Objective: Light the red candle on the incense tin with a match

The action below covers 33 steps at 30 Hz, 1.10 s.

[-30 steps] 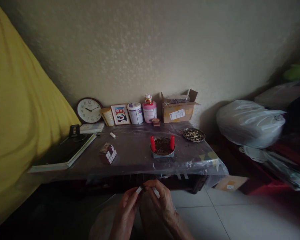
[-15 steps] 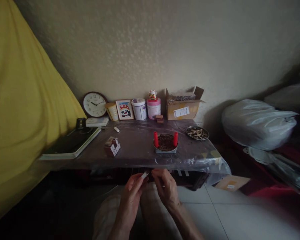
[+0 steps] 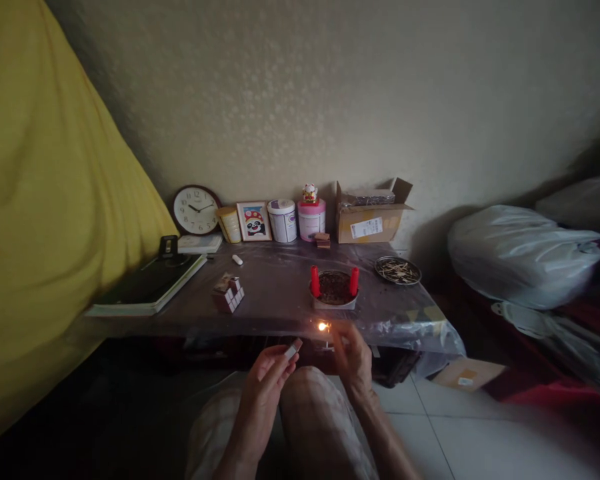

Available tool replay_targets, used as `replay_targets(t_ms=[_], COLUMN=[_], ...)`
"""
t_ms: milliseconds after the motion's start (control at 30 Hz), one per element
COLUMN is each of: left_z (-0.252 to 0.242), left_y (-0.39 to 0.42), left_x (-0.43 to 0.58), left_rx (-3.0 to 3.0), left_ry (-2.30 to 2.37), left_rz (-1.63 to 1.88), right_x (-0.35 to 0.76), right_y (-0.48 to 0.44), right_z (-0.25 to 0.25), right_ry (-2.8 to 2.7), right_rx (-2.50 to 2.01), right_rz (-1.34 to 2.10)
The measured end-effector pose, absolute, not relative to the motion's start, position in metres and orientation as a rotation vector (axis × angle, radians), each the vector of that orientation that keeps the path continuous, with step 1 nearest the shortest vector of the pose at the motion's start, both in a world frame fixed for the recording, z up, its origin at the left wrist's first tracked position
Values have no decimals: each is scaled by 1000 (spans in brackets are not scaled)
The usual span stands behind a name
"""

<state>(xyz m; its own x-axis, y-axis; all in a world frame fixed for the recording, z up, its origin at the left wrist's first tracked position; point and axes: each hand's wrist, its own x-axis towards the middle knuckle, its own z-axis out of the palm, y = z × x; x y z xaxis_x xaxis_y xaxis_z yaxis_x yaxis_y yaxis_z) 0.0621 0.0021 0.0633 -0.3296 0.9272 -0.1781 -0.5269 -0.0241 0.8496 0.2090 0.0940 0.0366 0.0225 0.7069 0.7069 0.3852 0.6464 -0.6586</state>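
Observation:
My left hand (image 3: pixel 267 380) is closed around a small matchbox (image 3: pixel 294 348), held low in front of the table's near edge. In my right hand (image 3: pixel 351 357) is a pinched match; its burning tip (image 3: pixel 323 327) glows just left of the fingers, and the stick itself is barely visible. Beyond the flame stands a round tin of dark soil (image 3: pixel 334 288). A red candle (image 3: pixel 315 281) rises at its left side and another red candle (image 3: pixel 354 281) at its right. Neither candle shows a flame. The match is apart from both.
A plate of matchsticks (image 3: pixel 398 271) lies right of the tin. Stacked small boxes (image 3: pixel 229 293) and a white lighter-like object (image 3: pixel 237 260) are to the left. Along the wall stand a clock (image 3: pixel 196 209), canisters (image 3: pixel 283 221) and a cardboard box (image 3: pixel 370 223). Plastic sheeting (image 3: pixel 280 323) covers the table.
A flame has appeared at the match. My right hand has moved right and slightly forward, away from the matchbox, while my left hand stays nearly in place.

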Motion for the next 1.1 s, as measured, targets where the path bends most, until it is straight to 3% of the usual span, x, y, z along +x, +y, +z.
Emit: replay_targets(t_ms=[300,700,1100], left_z=[46,-19,-30], left_y=[-6,-31,-34], left_x=[35,-22,-28], left_rx=[434,388,344], left_ry=[1032,911,830], left_rz=[1584,1544,1541], right_x=[232,236,231], right_y=[104,114,117], right_z=[68,81,84], right_ry=[-1310,-1200,-1245], right_rx=[-950,-944,-938], right_rz=[390,550,578])
